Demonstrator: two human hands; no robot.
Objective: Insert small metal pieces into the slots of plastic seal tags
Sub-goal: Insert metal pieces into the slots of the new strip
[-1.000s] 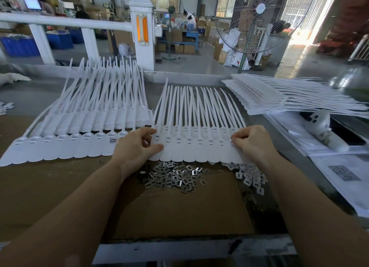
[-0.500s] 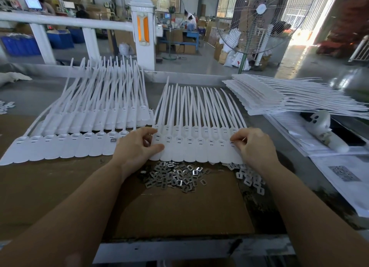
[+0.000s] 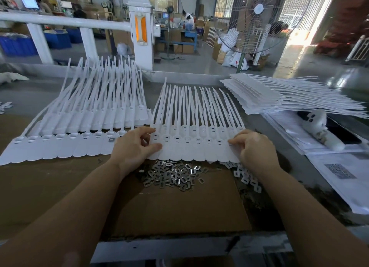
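left hand (image 3: 133, 146): fingers pinching tags (image 3: 191, 144) row's left end | right hand (image 3: 257, 150): fingers pinching its right end | clips (image 3: 173, 175): heaped just before tags | writing: none readable

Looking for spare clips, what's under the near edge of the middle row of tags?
Metal pieces heaped on cardboard show below the middle row of tags; any beneath are hidden.

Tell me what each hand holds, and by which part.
Left hand pinches the left end of the middle row of tags; right hand pinches its right end, both at the flat heads.
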